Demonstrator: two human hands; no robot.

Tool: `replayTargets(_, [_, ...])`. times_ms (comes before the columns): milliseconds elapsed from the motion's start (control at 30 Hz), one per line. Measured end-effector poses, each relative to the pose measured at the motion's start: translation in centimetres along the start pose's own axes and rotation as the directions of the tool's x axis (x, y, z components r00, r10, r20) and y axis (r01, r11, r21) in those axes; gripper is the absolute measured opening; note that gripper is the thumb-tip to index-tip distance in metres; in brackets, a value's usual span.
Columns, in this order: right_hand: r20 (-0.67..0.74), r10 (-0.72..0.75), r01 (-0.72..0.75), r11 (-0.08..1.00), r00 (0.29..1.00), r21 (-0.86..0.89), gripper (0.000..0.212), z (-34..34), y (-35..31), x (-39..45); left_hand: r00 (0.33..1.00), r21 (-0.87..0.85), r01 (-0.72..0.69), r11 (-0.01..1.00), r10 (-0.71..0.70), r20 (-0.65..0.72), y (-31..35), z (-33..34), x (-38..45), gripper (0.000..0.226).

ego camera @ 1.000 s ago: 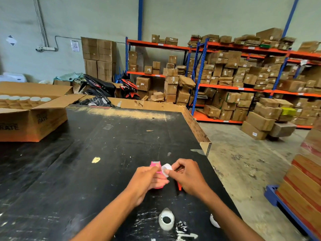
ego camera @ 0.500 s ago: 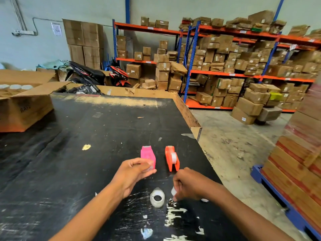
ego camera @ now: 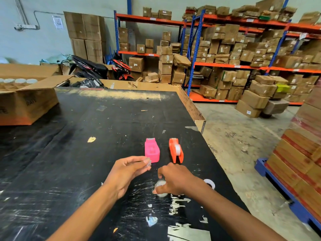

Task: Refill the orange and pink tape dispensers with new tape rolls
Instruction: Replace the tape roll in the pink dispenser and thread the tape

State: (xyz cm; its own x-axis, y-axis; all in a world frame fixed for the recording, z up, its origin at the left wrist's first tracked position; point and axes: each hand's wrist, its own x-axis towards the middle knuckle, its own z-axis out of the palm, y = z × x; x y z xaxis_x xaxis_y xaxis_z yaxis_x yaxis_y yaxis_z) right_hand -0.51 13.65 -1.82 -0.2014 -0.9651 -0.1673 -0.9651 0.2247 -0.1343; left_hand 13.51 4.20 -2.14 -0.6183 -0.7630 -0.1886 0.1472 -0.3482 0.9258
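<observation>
The pink tape dispenser [ego camera: 152, 151] stands on the black table [ego camera: 86, 153], and the orange tape dispenser [ego camera: 176, 150] stands just right of it with a clear roll in it. My left hand [ego camera: 128, 173] hovers in front of the pink one, its fingertips pinching a small clear piece. My right hand [ego camera: 173, 180] reaches down onto a clear tape roll [ego camera: 160, 188] lying flat on the table and closes its fingers around it. Another white roll [ego camera: 209, 183] lies by my right wrist, near the table's right edge.
An open cardboard box [ego camera: 26, 101] with white-capped items sits at the table's far left. Blue and orange shelves [ego camera: 225, 66] full of cartons stand behind. A pallet of boxes [ego camera: 298, 162] stands on the floor to the right. Torn tape scraps are stuck near the table's front edge.
Both dispensers now stand free on the table. My left hand let go of the pink one and lifted slightly. My right hand came down from the dispensers onto the loose roll.
</observation>
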Motion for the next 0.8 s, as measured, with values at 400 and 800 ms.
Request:
replayTargets(400, [-0.213, 0.028, 0.173, 0.483, 0.977, 0.858, 0.073, -2.5, -0.3, -0.1, 0.993, 0.005, -0.118, 0.993, 0.118, -0.028, 0.8, -0.9, -1.5, 0.034])
replayTargets(800, [-0.4, 0.067, 0.299, 0.555, 0.914, 0.776, 0.078, -2.9, -0.7, 0.1, 0.977, 0.179, -0.214, 0.96, 0.214, 0.017, 1.2, 0.8, -1.5, 0.024])
